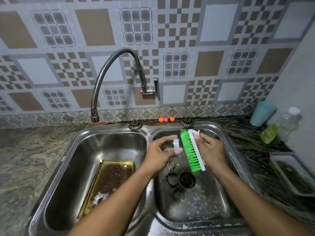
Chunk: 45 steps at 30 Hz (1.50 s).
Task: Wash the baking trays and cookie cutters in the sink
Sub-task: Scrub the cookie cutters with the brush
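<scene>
Baking tray (109, 183): gold-tinted, sudsy, leaning in the sink (85, 150), left basin, 7 o'clock. Cookie cutter (176, 144): white, small, aloft at centre. Metal cutters (171, 178), seemingly, beside right drain, 5 o'clock.

One tray (110, 178), one brush (190, 150), one white cutter (176, 144)
</scene>
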Each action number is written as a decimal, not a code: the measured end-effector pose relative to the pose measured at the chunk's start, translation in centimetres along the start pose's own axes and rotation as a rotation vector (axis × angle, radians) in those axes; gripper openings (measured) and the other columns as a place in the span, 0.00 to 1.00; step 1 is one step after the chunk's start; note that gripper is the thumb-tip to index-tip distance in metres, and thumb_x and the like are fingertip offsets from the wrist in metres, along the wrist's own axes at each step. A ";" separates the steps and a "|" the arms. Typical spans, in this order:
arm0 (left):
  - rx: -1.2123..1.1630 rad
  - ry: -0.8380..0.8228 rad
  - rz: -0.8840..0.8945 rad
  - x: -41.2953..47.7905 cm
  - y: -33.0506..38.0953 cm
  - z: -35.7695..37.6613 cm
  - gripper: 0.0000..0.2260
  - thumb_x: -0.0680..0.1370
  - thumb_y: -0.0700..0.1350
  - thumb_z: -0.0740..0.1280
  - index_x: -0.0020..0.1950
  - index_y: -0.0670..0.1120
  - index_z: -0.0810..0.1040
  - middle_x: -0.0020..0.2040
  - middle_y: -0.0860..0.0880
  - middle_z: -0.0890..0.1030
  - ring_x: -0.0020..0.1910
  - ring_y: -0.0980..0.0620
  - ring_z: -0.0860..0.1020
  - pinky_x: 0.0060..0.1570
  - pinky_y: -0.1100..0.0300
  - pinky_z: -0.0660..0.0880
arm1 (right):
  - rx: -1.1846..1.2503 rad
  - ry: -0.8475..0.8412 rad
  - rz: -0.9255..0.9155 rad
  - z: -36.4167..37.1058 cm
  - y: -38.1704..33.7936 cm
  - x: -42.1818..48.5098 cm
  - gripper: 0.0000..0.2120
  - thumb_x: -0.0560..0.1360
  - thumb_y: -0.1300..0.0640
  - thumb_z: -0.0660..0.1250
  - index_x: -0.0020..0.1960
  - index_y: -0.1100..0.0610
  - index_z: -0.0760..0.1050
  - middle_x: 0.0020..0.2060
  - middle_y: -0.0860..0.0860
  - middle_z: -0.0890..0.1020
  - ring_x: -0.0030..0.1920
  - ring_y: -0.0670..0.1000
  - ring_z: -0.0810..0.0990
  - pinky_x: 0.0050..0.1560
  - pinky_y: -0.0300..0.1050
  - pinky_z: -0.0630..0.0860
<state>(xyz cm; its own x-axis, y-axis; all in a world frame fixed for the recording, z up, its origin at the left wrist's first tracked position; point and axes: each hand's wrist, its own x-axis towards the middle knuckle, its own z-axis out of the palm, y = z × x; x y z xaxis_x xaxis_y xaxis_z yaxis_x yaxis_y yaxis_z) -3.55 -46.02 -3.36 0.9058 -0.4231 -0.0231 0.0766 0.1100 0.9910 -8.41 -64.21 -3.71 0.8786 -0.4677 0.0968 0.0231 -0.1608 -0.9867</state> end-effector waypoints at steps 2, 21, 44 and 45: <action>-0.180 0.045 -0.033 0.5 0.5 0.2 0.16 0.74 0.30 0.73 0.61 0.41 0.82 0.52 0.43 0.86 0.49 0.49 0.85 0.50 0.57 0.82 | -0.002 0.012 -0.034 1.2 -0.3 -0.5 0.07 0.78 0.57 0.69 0.54 0.48 0.82 0.36 0.39 0.85 0.36 0.38 0.82 0.37 0.34 0.79; -0.547 0.204 -0.305 -0.3 -1.0 -0.1 0.10 0.80 0.30 0.64 0.58 0.38 0.80 0.44 0.43 0.87 0.38 0.53 0.86 0.36 0.63 0.82 | -0.422 0.080 -0.236 2.5 1.1 -4.3 0.16 0.76 0.49 0.72 0.63 0.50 0.80 0.52 0.49 0.86 0.51 0.51 0.85 0.52 0.49 0.81; -0.509 0.252 -0.316 -4.5 -1.2 -10.6 0.09 0.79 0.34 0.68 0.58 0.39 0.82 0.46 0.44 0.87 0.39 0.51 0.86 0.40 0.63 0.83 | -0.434 -0.053 -0.068 9.2 2.3 -4.6 0.19 0.75 0.41 0.69 0.63 0.46 0.80 0.59 0.44 0.82 0.62 0.47 0.80 0.62 0.47 0.77; -0.529 0.248 -0.300 -4.5 -1.1 -11.2 0.10 0.79 0.33 0.67 0.59 0.38 0.81 0.47 0.44 0.87 0.40 0.51 0.86 0.42 0.62 0.84 | -0.366 -0.056 -0.075 10.7 1.2 -4.2 0.19 0.75 0.42 0.69 0.64 0.47 0.79 0.59 0.43 0.82 0.61 0.46 0.81 0.62 0.46 0.77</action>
<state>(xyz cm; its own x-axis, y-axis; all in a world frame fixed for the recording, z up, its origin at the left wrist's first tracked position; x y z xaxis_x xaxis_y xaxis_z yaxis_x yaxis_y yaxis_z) -3.07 -34.16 -5.83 0.8776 -0.2914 -0.3805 0.4780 0.4737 0.7397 -6.95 -53.16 -6.69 0.9057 -0.3965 0.1499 -0.0746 -0.4972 -0.8644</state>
